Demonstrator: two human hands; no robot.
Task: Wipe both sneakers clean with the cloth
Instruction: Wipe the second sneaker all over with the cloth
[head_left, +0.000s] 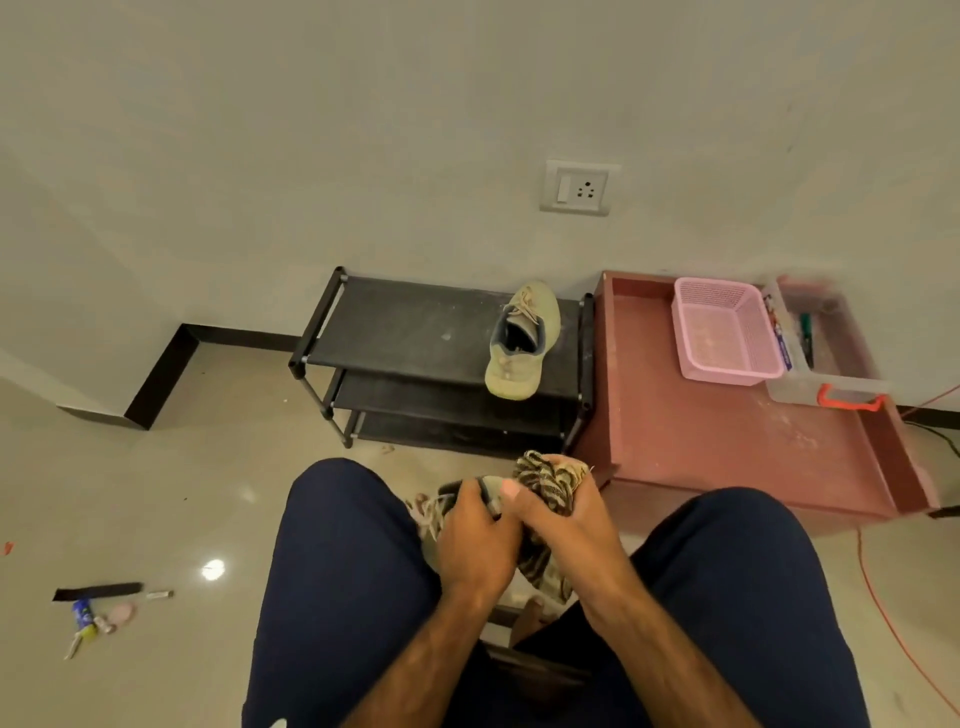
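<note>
Wiping held sneaker (434, 512) between knees, 6 o'clock.
Left hand (475, 540) curls round it, right hand (563, 530) clutches bunched striped cloth (550, 480) — brace shoe, rub firmly; second sneaker (522, 340) on shoe rack (405, 322), 12 o'clock.

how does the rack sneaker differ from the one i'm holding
The rack sneaker sits untouched, fully visible; the held sneaker is gripped by the left hand, mostly hidden. The cloth in the right hand touches the held sneaker, not the rack sneaker. Both are pale, laced.
</note>
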